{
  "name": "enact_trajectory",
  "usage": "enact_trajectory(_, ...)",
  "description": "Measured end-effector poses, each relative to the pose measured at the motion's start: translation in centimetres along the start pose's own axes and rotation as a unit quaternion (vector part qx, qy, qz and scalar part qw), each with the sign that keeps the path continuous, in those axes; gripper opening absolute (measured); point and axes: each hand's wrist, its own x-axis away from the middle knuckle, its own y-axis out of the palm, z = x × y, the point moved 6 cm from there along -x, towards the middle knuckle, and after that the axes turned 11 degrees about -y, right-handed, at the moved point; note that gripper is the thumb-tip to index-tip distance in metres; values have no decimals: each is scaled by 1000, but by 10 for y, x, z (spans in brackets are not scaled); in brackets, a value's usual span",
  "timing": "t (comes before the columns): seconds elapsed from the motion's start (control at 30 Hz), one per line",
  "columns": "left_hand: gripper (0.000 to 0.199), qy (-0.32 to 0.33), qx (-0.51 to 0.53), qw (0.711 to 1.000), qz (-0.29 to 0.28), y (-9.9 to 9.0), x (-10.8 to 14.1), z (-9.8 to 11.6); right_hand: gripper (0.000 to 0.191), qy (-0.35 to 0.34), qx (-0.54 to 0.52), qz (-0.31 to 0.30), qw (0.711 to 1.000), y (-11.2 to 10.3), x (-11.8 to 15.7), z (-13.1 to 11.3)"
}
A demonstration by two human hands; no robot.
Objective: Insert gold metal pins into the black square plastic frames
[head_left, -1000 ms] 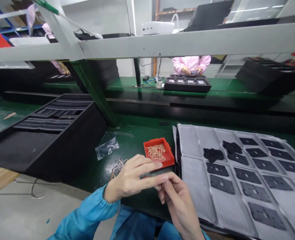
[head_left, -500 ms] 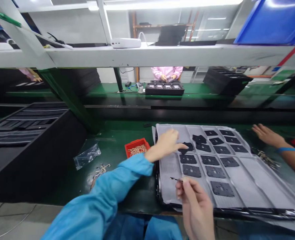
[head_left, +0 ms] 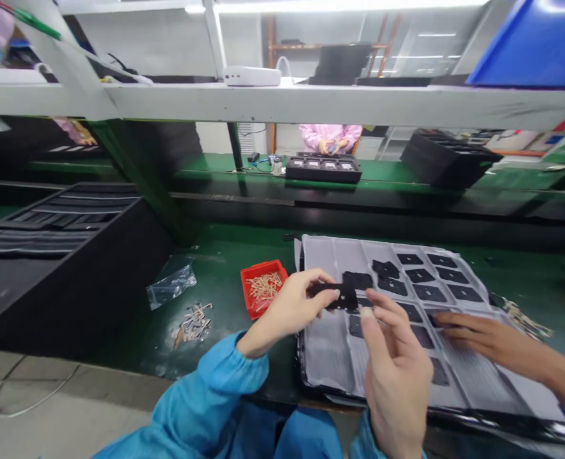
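Observation:
My left hand point(head_left: 296, 306) is closed on a thin black plate point(head_left: 344, 296) with small holes, lifted above the tray. Close to the plate's right edge is my right hand point(head_left: 397, 357), thumb and fingertips brought near each other; whatever sits between them is hidden or too small to name. Below lies a tray point(head_left: 328, 366) lined with white ribbed sheet, where several similar black plates point(head_left: 419, 275) rest in rows. Left of the tray, a red bin point(head_left: 250, 305) contains many small thin pale pieces point(head_left: 265, 287).
A co-worker's hand point(head_left: 474, 335) reaches onto the tray from the right. Loose small pieces point(head_left: 195, 324) and a clear plastic bag point(head_left: 171, 285) lie on the green table. A large black box point(head_left: 95, 274) stands at left. Thin strips point(head_left: 524, 319) lie beyond the tray's right side.
My left hand has picked up a black plate from the tray and drawn it toward my right hand. My right hand has risen to it. The co-worker's hand has moved onto the tray.

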Motion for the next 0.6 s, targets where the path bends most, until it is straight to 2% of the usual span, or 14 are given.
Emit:
enact_trajectory(0.1,13,-11,167,986,25,-24,45,-4,13,28,-44,-78,996,43,8,-2)
enact_trajectory(0.2,15,-34,237,970,46,-38,72,-10,13,35,-56,-100,993,66,18,-7)
enact_trajectory(0.4,18,-77,233,966,79,-56,95,-19,16,15,-39,-109,993,81,30,-20)
enact_trajectory(0.6,25,-101,304,946,54,-53,103,-28,15,0,-27,-98,995,87,35,-27)
